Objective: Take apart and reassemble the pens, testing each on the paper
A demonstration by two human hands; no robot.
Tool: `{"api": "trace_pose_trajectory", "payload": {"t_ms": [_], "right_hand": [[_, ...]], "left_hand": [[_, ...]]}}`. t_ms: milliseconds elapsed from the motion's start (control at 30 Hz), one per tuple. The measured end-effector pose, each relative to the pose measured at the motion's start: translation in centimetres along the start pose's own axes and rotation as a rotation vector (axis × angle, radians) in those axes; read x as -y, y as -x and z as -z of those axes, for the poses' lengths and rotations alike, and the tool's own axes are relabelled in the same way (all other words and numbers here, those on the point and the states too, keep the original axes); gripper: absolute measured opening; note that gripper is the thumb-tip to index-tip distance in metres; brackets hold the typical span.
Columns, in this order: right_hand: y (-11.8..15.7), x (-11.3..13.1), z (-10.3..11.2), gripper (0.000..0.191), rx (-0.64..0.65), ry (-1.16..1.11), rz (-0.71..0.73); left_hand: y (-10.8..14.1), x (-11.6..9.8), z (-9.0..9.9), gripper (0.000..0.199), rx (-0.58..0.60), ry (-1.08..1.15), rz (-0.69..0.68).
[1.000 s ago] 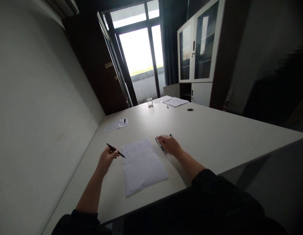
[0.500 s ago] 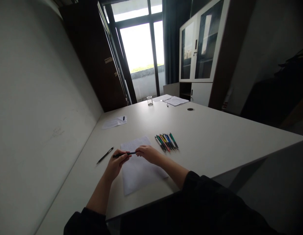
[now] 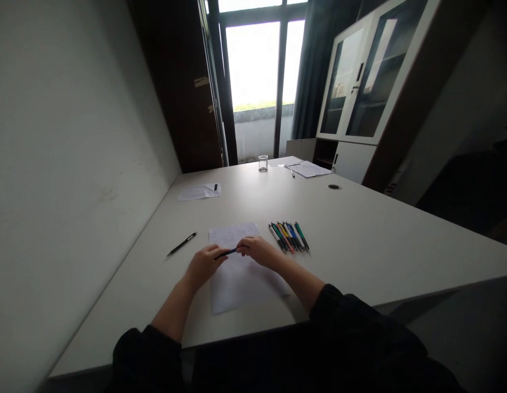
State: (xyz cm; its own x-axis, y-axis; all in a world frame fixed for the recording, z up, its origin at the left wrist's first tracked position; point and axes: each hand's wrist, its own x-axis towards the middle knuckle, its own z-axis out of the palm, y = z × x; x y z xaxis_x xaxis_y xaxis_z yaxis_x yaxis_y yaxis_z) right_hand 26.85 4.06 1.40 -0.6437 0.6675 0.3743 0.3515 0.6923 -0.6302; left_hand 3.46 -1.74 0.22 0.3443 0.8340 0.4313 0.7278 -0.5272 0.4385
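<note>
A dark pen [image 3: 231, 251] is held between my two hands, over a sheet of paper [image 3: 237, 289] with writing on its upper part. My left hand [image 3: 205, 265] pinches the pen's left end. The right end is in the closed fingers of my right hand [image 3: 257, 251]. To the right of the sheet, several pens [image 3: 289, 237] lie side by side in a row, with green, red, yellow, blue and white barrels. A single black pen [image 3: 182, 244] lies slanted on the table, left of the sheet.
On the white table [image 3: 360, 234], a paper with a small black strip [image 3: 200, 191] lies near the left wall. A glass [image 3: 263, 163], more papers [image 3: 311, 168] and a silver pen [image 3: 293, 173] are at the far end. A round cable hole [image 3: 334, 187] is right of them.
The view has shifted and tilted. My left hand has turned, with its back now more toward the camera, and it covers the pen's left part, which stuck out before. Both hands still hold the pen.
</note>
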Motion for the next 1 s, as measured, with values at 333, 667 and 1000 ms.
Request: {"api": "trace_pose_trajectory", "payload": {"t_ms": [333, 667, 1000], "right_hand": [[0.33, -0.48, -0.46, 0.027, -0.016, 0.084, 0.033], [0.47, -0.24, -0.72, 0.022, -0.068, 0.232, 0.092], [0.54, -0.19, -0.76, 0.005, -0.090, 0.275, 0.154]], "left_hand": [[-0.07, -0.08, -0.23, 0.023, -0.030, -0.202, -0.100], [-0.19, -0.46, -0.14, 0.020, 0.030, -0.284, -0.048], [-0.14, -0.85, 0.11, 0.019, 0.113, -0.299, -0.005]]}}
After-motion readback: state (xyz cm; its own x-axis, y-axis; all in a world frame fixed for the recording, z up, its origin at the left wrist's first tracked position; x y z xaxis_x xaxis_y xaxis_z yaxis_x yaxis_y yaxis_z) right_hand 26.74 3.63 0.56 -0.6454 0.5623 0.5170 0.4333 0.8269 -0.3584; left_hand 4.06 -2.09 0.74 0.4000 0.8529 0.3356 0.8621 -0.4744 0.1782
